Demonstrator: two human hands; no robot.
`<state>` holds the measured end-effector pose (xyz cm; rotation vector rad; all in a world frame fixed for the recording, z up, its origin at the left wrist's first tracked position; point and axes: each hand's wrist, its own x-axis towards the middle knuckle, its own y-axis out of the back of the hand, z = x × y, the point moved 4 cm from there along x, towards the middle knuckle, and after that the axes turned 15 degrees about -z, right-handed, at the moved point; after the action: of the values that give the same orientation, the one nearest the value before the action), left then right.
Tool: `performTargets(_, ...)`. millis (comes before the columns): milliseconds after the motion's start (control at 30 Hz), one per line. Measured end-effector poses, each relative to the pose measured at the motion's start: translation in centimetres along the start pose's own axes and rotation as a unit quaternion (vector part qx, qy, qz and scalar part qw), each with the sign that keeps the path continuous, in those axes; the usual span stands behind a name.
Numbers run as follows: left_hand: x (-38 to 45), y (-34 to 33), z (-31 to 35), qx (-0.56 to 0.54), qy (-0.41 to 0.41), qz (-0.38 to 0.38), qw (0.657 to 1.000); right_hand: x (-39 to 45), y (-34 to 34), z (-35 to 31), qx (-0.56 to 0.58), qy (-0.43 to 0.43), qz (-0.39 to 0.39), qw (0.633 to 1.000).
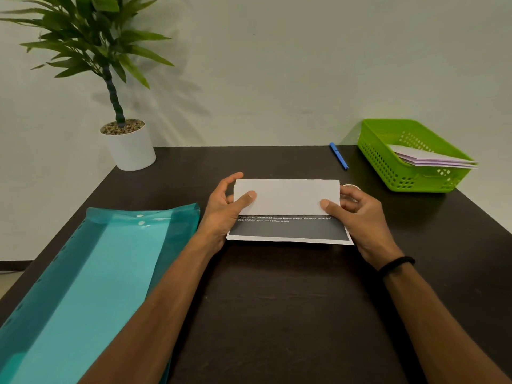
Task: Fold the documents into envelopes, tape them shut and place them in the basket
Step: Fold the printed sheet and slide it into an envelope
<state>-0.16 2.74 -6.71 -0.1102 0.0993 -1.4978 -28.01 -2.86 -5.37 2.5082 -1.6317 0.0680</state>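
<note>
The scene is seen through a single wide-angle view, taken from the person's head and directed forward and down across the dark bench (277,300). The near part of the bench is seen from close above, with both forearms entering from the lower edge of the frame. The left hand (225,209) and right hand (357,217) are placed near the centre. The far edge of the bench and the wall (277,65) behind it are taken in at the top, the lines being bent outward by the lens toward the borders.
</note>
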Motion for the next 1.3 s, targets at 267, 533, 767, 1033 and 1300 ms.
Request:
performTargets(267,-0.1,-0.9,0.3,0.133,0.005,-0.049,0.990,0.1,0.2,0.0,0.033,0.014,0.025,0.999)
performTargets(533,0.2,-0.2,-0.3,0.092,0.022,-0.024,0.995,0.2,0.1,-0.1,0.026,0.013,0.011,1.000)
performTargets(767,0.3,-0.1,-0.5,0.038,0.038,-0.019,0.998,0.2,0.1,-0.2,0.037,0.017,0.022,0.999)
performTargets(1033,-0.3,-0.3,0.2,-0.090,0.031,-0.017,0.995,0.4,0.2,0.2,0.127,0.020,0.041,0.991)
performTargets(1300,-0.6,-0.4,0.7,-0.069,0.032,-0.009,0.997,0.9,0.6,0.5,0.202,-0.021,0.041,0.978)
